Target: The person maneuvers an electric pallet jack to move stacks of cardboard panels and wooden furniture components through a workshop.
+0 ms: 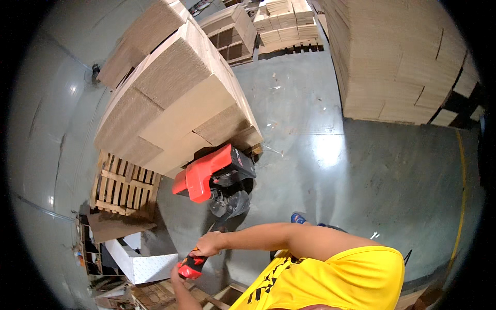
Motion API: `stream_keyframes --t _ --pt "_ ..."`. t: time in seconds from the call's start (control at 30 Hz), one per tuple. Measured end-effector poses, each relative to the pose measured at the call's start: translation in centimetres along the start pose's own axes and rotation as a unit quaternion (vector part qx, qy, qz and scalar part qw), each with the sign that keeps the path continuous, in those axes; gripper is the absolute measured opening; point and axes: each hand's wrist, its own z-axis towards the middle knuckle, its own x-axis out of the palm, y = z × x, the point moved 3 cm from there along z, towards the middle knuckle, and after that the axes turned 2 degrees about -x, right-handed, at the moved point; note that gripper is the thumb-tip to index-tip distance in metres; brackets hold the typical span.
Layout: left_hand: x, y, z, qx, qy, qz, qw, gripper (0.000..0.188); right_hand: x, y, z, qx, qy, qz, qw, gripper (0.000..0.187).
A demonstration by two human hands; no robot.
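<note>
A red and black electric pallet jack [211, 173] stands on the grey floor, up against a tall stack of cardboard [170, 111]. Its tiller handle [192, 268], also red and black, reaches back to my body. My right hand [209, 244] is closed round the upper side of the handle, the arm stretched across from the right. At the handle's other end my left hand [178, 272] grips it; part of that hand is hidden behind the red grip. The jack's forks are out of sight under the stack.
An empty wooden pallet [125, 183] leans left of the jack, near a white box-like panel [142, 264]. A high cardboard stack [398, 67] walls the right side. More stacks [285, 26] on pallets stand at the far end. A yellow line [462, 191] runs along the right floor.
</note>
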Motion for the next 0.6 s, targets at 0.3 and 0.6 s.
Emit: stream_keyframes --t 0.3,0.6 --pt "4.5 -1.8 -2.2 0.005 0.009 -0.005 1.000 0.018 -2.2 -1.1 0.2 -0.015 -0.013 -0.011 1.000 0.079" --pt "7.7 -5.8 1.1 0.013 -0.056 0.021 0.998 0.020 -8.0 -4.4 3.6 -0.027 0.001 -0.065 0.998 0.080"
